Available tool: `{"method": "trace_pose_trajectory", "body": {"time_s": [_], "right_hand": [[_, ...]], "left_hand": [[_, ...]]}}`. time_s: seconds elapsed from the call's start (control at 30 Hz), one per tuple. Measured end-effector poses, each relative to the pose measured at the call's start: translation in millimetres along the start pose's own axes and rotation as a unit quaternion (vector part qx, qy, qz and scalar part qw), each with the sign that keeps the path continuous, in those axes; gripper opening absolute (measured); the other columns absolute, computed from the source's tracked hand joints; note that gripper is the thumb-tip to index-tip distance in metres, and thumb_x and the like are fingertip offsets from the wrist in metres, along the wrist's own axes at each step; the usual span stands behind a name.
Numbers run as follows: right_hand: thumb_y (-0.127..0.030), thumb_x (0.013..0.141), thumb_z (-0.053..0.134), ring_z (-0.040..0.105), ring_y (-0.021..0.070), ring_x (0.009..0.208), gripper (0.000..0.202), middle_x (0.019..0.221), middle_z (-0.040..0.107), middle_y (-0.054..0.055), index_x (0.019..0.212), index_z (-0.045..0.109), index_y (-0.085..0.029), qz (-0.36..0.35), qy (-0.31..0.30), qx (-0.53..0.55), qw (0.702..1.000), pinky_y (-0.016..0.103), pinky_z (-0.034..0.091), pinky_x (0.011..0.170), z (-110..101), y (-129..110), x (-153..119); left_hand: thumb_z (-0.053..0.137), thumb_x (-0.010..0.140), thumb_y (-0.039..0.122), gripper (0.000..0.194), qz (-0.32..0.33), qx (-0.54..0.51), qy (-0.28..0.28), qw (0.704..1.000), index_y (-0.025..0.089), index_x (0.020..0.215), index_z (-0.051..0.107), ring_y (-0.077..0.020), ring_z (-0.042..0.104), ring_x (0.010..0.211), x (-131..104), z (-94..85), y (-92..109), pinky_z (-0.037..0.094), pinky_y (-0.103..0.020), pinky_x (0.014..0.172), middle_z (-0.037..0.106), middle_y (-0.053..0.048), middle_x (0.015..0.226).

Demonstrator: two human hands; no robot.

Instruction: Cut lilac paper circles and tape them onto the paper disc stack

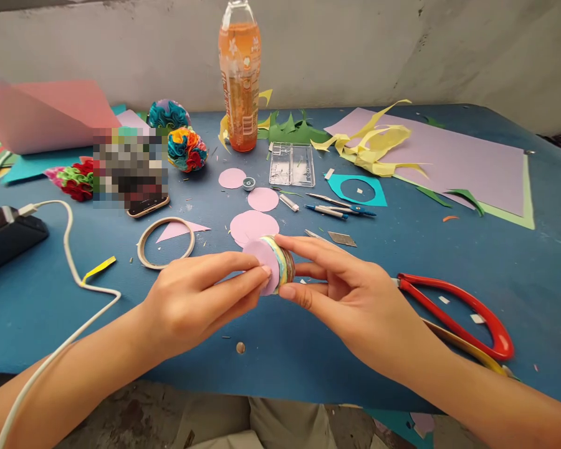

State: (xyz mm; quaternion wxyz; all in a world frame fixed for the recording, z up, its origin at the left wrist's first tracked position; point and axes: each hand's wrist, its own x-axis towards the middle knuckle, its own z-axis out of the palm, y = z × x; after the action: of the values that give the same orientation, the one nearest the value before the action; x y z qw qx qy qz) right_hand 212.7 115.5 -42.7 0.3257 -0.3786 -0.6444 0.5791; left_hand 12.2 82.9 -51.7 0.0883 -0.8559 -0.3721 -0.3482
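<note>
Between my hands, above the blue table, is a short round piece (286, 262) with yellow, light blue and brown striped sides. Its left face carries a pink paper disc (260, 252). My left hand (201, 293) presses its fingertips against that disc. The thumb and fingers of my right hand (341, 287) grip the striped rim from the right. Just beyond, a small stack of pink paper circles (252, 226) lies on the table, with another pink circle (263, 199) behind it. A roll of tape (143, 246) lies beyond my left hand.
Red-handled scissors (490, 324) lie by my right forearm. A drink bottle (240, 87) stands at the back. Compass tools (341, 209), a clear plastic case (292, 165) and yellow paper scraps (378, 149) lie mid-table. A white cable (70, 249) crosses my left forearm.
</note>
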Motion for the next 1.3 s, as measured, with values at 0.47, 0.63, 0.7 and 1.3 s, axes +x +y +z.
{"method": "trace_pose_trajectory", "body": {"time_s": [0.47, 0.63, 0.7, 1.3], "right_hand": [[-0.015, 0.079, 0.066, 0.064, 0.0156, 0.099, 0.040, 0.121, 0.053, 0.002, 0.116, 0.059, -0.028, -0.017, 0.004, 0.041, 0.999, 0.027, 0.060, 0.081, 2.5, 6.2, 0.8], [-0.014, 0.080, 0.065, 0.063, 0.0153, 0.099, 0.040, 0.121, 0.052, 0.003, 0.118, 0.058, -0.026, -0.017, -0.001, 0.033, 0.999, 0.026, 0.060, 0.081, 2.7, 8.2, 1.9], [-0.015, 0.080, 0.064, 0.063, 0.0152, 0.099, 0.040, 0.121, 0.052, 0.004, 0.118, 0.058, -0.025, -0.018, -0.004, 0.030, 0.999, 0.025, 0.060, 0.081, 3.3, 8.2, 2.1], [-0.011, 0.078, 0.063, 0.066, 0.0116, 0.092, 0.036, 0.118, 0.062, -0.001, 0.110, 0.059, -0.028, -0.002, -0.024, 0.096, 0.995, 0.020, 0.057, 0.074, -2.5, 3.6, 6.5]], "left_hand": [[0.064, 0.080, 0.010, 0.015, 0.012, 0.083, 0.038, 0.996, 0.017, 0.093, 0.061, -0.0079, 0.066, 0.056, -0.7, 3.1, 9.9, 0.050, -0.017, 0.049, 0.072, 0.000, 0.078], [0.063, 0.081, 0.010, 0.016, 0.015, 0.097, 0.027, 0.995, 0.017, 0.095, 0.059, -0.0065, 0.062, 0.054, -1.9, 5.9, 8.2, 0.046, -0.017, 0.047, 0.071, 0.002, 0.078], [0.065, 0.080, 0.011, 0.017, 0.018, 0.098, 0.030, 0.995, 0.016, 0.095, 0.059, -0.0069, 0.063, 0.057, -4.3, 7.2, 7.1, 0.048, -0.017, 0.051, 0.071, 0.000, 0.080], [0.065, 0.070, 0.008, 0.010, -0.163, -0.087, 0.109, 0.977, 0.018, 0.068, 0.064, -0.0063, 0.059, 0.059, 11.3, 8.3, 2.1, 0.049, -0.015, 0.055, 0.067, 0.004, 0.068]]}}
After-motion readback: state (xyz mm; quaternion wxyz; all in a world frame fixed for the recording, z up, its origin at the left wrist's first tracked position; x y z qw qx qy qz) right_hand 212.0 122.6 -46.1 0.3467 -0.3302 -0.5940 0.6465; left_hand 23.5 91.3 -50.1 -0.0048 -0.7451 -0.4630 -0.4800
